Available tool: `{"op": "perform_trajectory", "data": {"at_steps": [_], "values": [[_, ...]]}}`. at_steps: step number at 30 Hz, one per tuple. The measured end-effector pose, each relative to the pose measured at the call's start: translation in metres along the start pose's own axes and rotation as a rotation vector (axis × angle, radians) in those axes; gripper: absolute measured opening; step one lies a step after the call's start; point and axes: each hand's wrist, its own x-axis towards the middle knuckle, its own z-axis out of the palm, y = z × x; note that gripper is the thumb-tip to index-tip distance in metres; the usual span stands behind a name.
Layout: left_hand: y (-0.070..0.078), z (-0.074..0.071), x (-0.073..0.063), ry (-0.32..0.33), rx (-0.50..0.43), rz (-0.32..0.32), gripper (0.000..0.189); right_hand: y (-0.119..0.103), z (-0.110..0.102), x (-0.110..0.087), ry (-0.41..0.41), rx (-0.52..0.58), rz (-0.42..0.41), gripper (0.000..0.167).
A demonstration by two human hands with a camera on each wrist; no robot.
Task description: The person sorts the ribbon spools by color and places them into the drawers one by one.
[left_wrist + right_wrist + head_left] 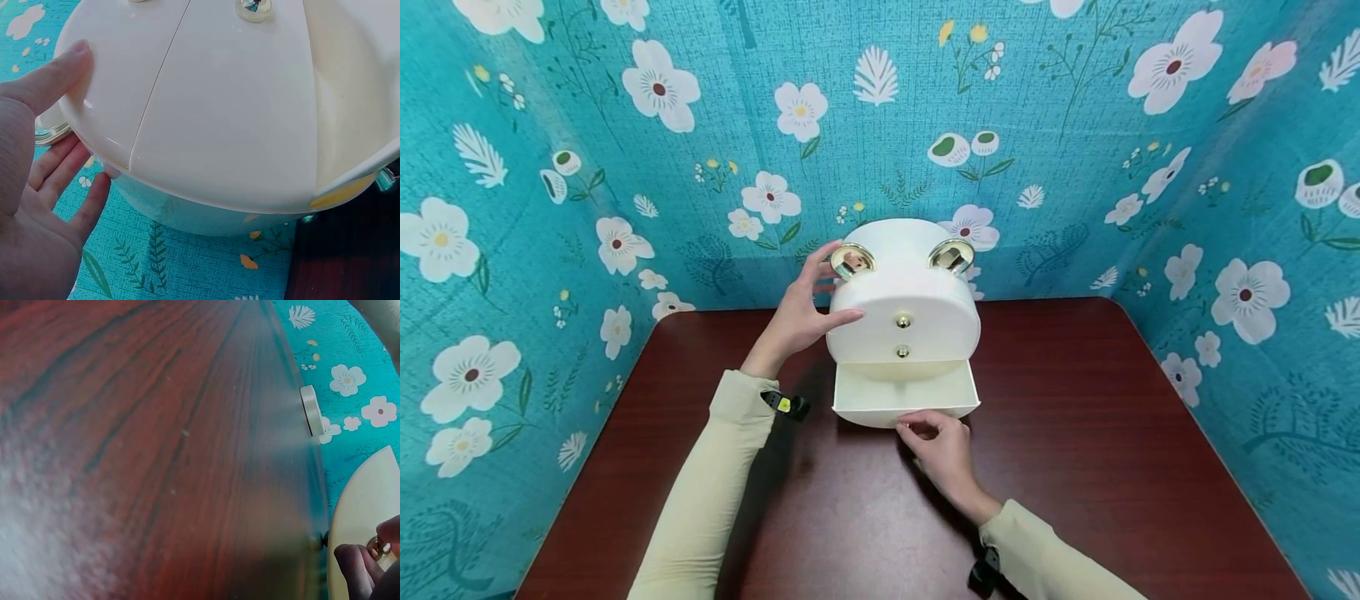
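Observation:
A white, rounded drawer box (904,287) stands on the table with two shiny gold round pieces (952,255) on its top. Two small gold knobs (902,321) show on the upper front. Its bottom drawer (880,390) is pulled out, and its bare inside shows. My left hand (801,308) rests on the box's left side, thumb (74,59) laid on the front face, other fingers spread along the side and partly hidden behind it. My right hand (942,454) pinches the gold knob (378,548) of the bottom drawer between thumb and fingertips.
The dark red-brown wooden table (1097,467) extends to both sides and in front of the box. Blue flowered cloth (880,150) hangs behind it and along both sides. Each wrist wears a black strap (786,405).

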Motion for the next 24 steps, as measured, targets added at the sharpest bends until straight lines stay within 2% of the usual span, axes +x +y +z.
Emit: {"op": "perform_trajectory", "data": {"at_steps": [15, 24], "values": [[0.0, 0.0012, -0.0016, -0.001, 0.005, 0.004, 0.103, -0.0002, -0.0011, -0.0071, -0.003, 0.028, 0.005, 0.013], [-0.0017, 0.0043, -0.0032, 0.002, 0.009, 0.029, 0.103, -0.0031, -0.0031, -0.009, -0.011, 0.02, 0.006, 0.012]]}}
